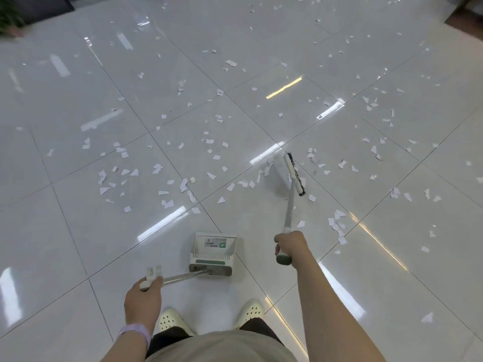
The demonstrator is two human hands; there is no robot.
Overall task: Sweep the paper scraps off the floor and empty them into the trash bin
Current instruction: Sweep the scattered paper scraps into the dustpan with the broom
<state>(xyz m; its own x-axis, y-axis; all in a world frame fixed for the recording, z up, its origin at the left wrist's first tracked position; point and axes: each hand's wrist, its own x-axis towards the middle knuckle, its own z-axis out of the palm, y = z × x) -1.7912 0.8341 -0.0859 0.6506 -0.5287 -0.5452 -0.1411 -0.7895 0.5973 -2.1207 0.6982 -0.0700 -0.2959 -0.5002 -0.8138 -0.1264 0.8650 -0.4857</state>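
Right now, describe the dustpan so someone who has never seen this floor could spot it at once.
Start from the person's pale perforated shoes at the bottom of the glossy tiled floor; the dustpan sits just ahead of them, its metal handle gripped by the left hand. Unlike the flat paper scraps around it, it is a boxy white pan with a green strip, comb teeth and a label.

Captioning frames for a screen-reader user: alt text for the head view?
Seen from above, a person's right hand holds a long-handled broom out over a glossy pale tiled floor strewn with torn white paper scraps. The left hand holds the metal handle of a white upright dustpan standing just ahead of cream perforated clogs.
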